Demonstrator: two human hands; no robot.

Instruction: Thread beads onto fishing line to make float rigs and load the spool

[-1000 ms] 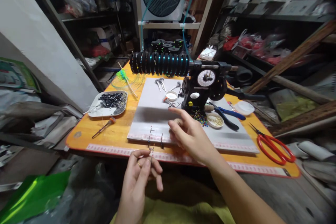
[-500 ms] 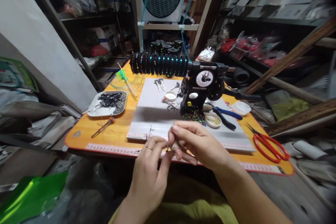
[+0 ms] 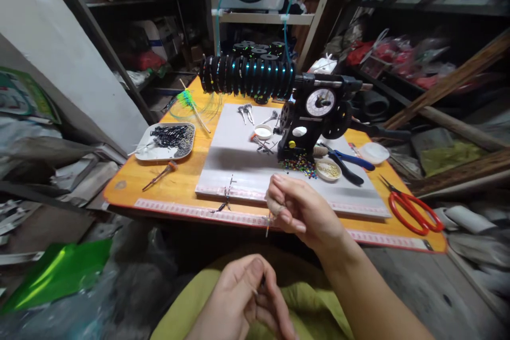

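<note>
Over my lap, my left hand (image 3: 239,295) is closed, thumb pressed to the fingers; a small dark bit shows between them, too small to name. My right hand (image 3: 308,212) is raised higher, above the table's front edge, its fingers curled in a pinch. A thin little piece with an orange spot (image 3: 268,227) hangs just below its fingertips; its kind is unclear. A pale wrap seems to cover one finger of that hand. Left of it, several small dark pieces (image 3: 227,203) lie on and by the front edge of the grey board (image 3: 235,156).
A black machine with a dial (image 3: 320,102) carries a row of spools (image 3: 247,75). Around it are colourful beads (image 3: 299,166), a dish of gold-coloured beads (image 3: 329,170), and pliers (image 3: 345,170). Red-handled scissors (image 3: 414,212) lie right; a white tray (image 3: 148,154) of dark parts stands left.
My hands, together at the board's front edge before, are now apart. My left hand has dropped toward my lap; my right stays near the edge. The view has tilted down slightly.
</note>
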